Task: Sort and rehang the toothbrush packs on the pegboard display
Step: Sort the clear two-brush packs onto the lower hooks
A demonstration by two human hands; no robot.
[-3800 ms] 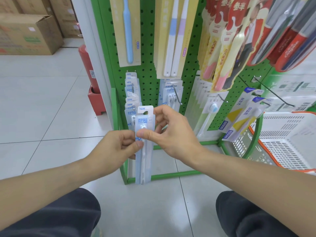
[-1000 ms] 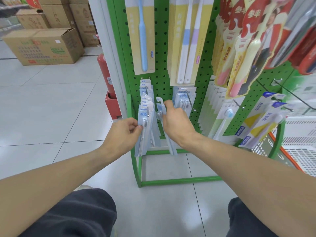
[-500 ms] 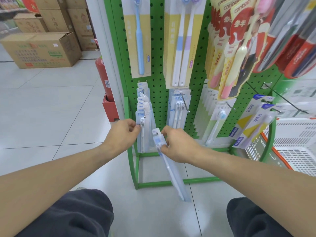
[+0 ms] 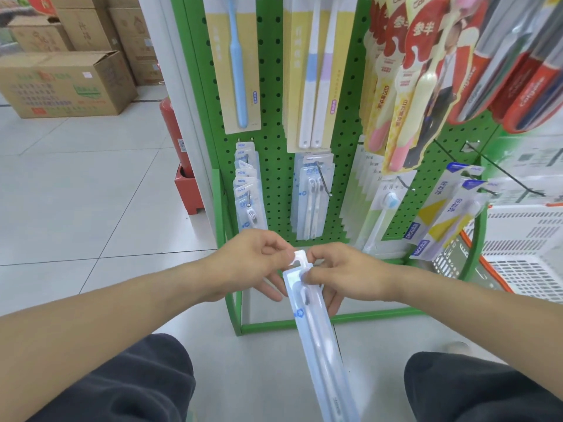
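Observation:
A clear toothbrush pack (image 4: 320, 336) slants from my hands down toward my knees. My left hand (image 4: 253, 263) pinches its white hang tab at the top. My right hand (image 4: 344, 275) grips the pack's upper part, thumb on the front, fingers behind. Both hands are low in front of the green pegboard (image 4: 274, 117). On the board's lower left peg hang several matching clear packs (image 4: 248, 193). A second group of clear packs (image 4: 312, 196) hangs on the peg to the right.
Yellow-card toothbrush packs (image 4: 240, 65) hang higher up, red ones (image 4: 518, 62) at the upper right. A white basket with an orange rim (image 4: 524, 254) stands at the right. A red extinguisher (image 4: 176, 141) and cardboard boxes (image 4: 67, 83) are at the left.
My left hand has let go of the packs on the left peg and come over to the loose pack's tab. My right hand has drawn that pack down and away from the board.

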